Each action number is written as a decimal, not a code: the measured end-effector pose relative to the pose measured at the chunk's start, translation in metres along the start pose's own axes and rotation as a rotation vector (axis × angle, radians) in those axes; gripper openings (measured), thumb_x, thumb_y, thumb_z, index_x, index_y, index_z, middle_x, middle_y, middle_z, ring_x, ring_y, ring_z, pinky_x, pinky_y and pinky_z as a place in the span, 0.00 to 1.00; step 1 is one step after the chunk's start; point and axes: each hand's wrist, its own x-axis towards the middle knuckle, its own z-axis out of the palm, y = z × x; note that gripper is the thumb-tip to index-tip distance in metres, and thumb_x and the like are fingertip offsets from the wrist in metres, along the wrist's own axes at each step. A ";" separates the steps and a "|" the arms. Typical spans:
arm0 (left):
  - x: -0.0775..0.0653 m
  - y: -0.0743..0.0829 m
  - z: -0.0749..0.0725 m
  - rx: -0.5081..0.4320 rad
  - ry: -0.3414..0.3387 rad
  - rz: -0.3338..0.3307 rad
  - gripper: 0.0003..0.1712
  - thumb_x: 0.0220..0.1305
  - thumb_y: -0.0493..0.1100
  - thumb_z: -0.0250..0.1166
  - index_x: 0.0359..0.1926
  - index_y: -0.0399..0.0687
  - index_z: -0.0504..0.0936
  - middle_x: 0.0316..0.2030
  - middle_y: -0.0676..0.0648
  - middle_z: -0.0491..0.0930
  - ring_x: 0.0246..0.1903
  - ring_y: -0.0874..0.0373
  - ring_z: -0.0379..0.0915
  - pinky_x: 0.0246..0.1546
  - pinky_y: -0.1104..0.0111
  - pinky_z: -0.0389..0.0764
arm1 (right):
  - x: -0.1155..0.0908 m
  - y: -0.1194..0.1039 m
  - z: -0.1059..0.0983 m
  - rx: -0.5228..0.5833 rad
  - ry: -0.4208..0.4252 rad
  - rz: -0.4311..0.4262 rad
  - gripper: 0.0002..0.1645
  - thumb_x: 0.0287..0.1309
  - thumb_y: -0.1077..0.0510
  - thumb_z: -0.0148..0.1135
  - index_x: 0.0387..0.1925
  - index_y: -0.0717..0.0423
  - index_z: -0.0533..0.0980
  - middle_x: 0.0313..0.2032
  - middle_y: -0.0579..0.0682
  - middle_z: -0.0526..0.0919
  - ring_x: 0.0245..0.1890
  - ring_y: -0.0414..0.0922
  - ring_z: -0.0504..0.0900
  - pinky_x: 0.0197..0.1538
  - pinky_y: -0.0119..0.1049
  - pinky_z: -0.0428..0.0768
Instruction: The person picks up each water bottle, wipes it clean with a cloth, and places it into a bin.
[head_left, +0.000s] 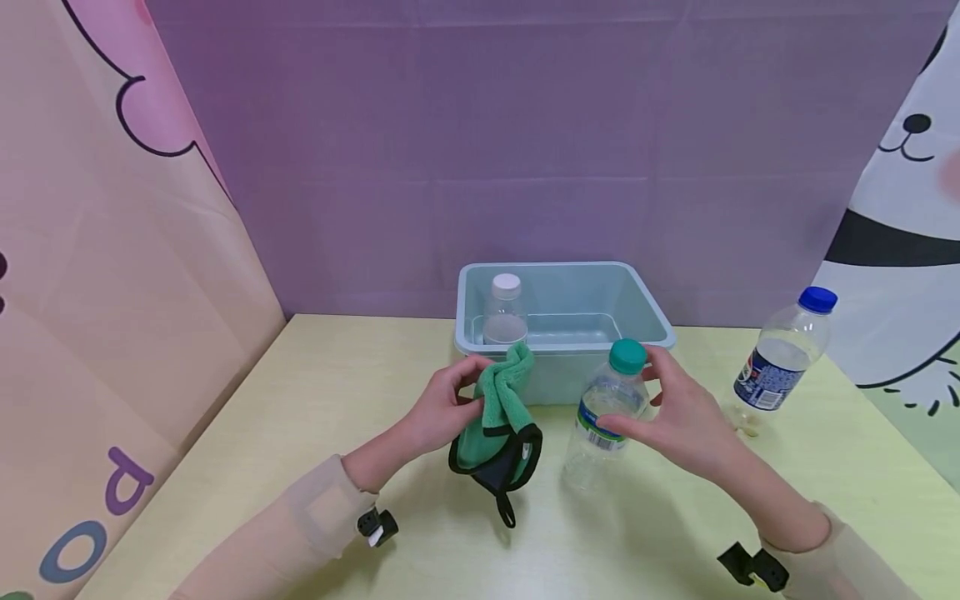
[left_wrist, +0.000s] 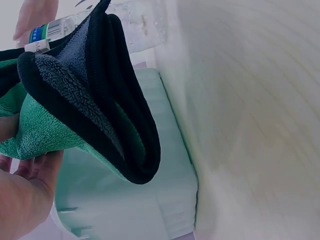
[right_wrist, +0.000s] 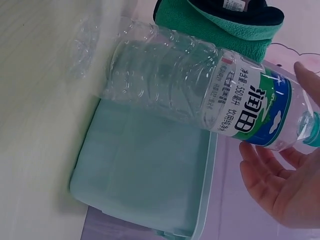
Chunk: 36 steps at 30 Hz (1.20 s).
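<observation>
My left hand [head_left: 442,404] pinches a folded green cloth [head_left: 506,392] with black edging and a dark grey side. The cloth hangs over the table in front of the bin, its black loop lowest; in the left wrist view the cloth [left_wrist: 55,125] droops from the fingers. Upright before the bin stands a clear plastic bottle [head_left: 600,429] with a green cap and a blue-green-white label. My right hand [head_left: 682,417] is spread around its upper part, thumb on the near side and fingers behind. In the right wrist view, the curved fingers [right_wrist: 270,172] are close beside the bottle [right_wrist: 200,85].
A pale blue plastic bin [head_left: 562,367] stands at the table's back edge against the purple backdrop. Inside it, at the left, is a clear bottle with a white cap [head_left: 506,287]. Another bottle with a blue cap and dark blue label [head_left: 772,375] stands at the right.
</observation>
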 end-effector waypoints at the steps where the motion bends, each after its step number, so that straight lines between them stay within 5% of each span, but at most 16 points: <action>1: 0.000 0.000 0.000 -0.001 0.001 0.002 0.15 0.61 0.24 0.57 0.49 0.33 0.75 0.47 0.39 0.77 0.48 0.48 0.74 0.45 0.59 0.80 | 0.000 0.000 0.001 0.003 0.004 -0.005 0.47 0.47 0.46 0.76 0.63 0.57 0.62 0.49 0.54 0.77 0.48 0.52 0.76 0.40 0.43 0.77; 8: 0.006 0.005 -0.001 -0.012 -0.020 0.040 0.16 0.60 0.23 0.58 0.51 0.30 0.76 0.46 0.37 0.78 0.48 0.48 0.75 0.43 0.65 0.80 | 0.003 0.011 0.000 0.067 -0.017 -0.095 0.38 0.49 0.55 0.76 0.59 0.57 0.67 0.49 0.54 0.79 0.48 0.53 0.77 0.40 0.45 0.79; 17: 0.030 0.023 -0.003 0.046 -0.205 0.091 0.18 0.62 0.25 0.59 0.53 0.33 0.77 0.48 0.39 0.78 0.50 0.51 0.75 0.41 0.64 0.81 | 0.008 0.021 -0.013 0.141 -0.144 -0.177 0.35 0.53 0.59 0.72 0.61 0.59 0.68 0.56 0.57 0.77 0.50 0.56 0.79 0.44 0.42 0.80; 26: 0.051 0.031 0.007 0.040 -0.195 0.162 0.16 0.62 0.25 0.60 0.52 0.34 0.78 0.48 0.42 0.77 0.49 0.55 0.76 0.41 0.63 0.81 | 0.009 0.019 -0.016 0.222 -0.183 -0.150 0.36 0.54 0.61 0.71 0.61 0.61 0.65 0.56 0.62 0.74 0.51 0.60 0.79 0.42 0.46 0.82; 36: 0.053 0.028 0.031 0.121 -0.204 0.151 0.17 0.63 0.27 0.62 0.53 0.37 0.77 0.44 0.43 0.78 0.44 0.56 0.73 0.39 0.66 0.81 | 0.012 0.018 -0.016 0.219 -0.191 -0.171 0.34 0.53 0.61 0.72 0.59 0.62 0.66 0.54 0.61 0.75 0.51 0.59 0.79 0.43 0.47 0.82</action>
